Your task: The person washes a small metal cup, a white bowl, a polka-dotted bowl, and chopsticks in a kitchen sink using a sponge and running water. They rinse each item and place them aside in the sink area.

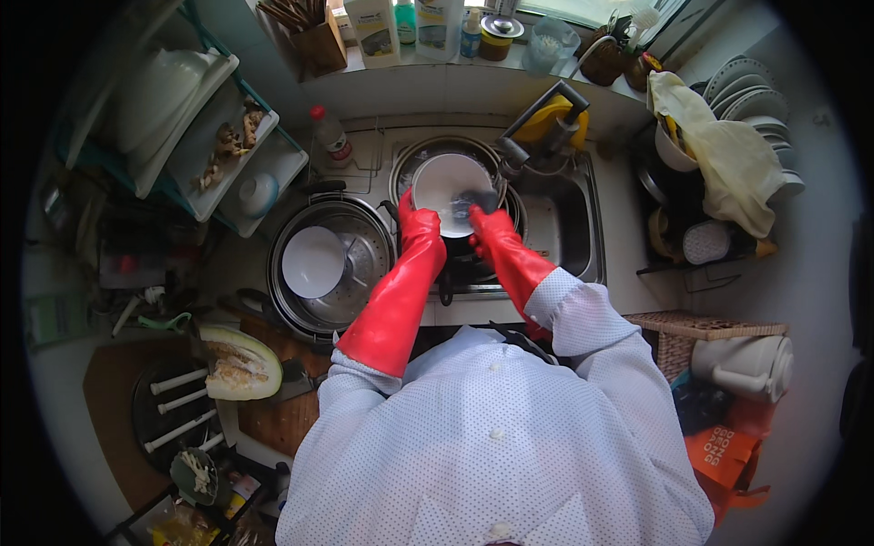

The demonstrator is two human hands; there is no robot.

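Observation:
Both hands wear long red rubber gloves. My left hand (419, 224) grips the left rim of a white bowl (444, 176), which is tilted over the sink. Against the bowl's lower right inside, my right hand (493, 228) holds a dark scouring pad (481, 200), blurred. Beneath the bowl, a wide metal basin (404, 158) and other pans fill the left part of the sink; their contents are mostly hidden. To the left, a second white bowl (313, 262) lies in a metal steamer pot (366, 300) with a perforated insert.
A grey faucet (561, 130) stands behind the sink (593, 218), by a yellow item (579, 126). Left are a tiered rack (205, 160), a clear red-capped bottle (333, 143) and a cut melon (259, 365) near a knife (296, 379). Stacked plates (741, 82) stand right. Bottles (437, 31) line the sill.

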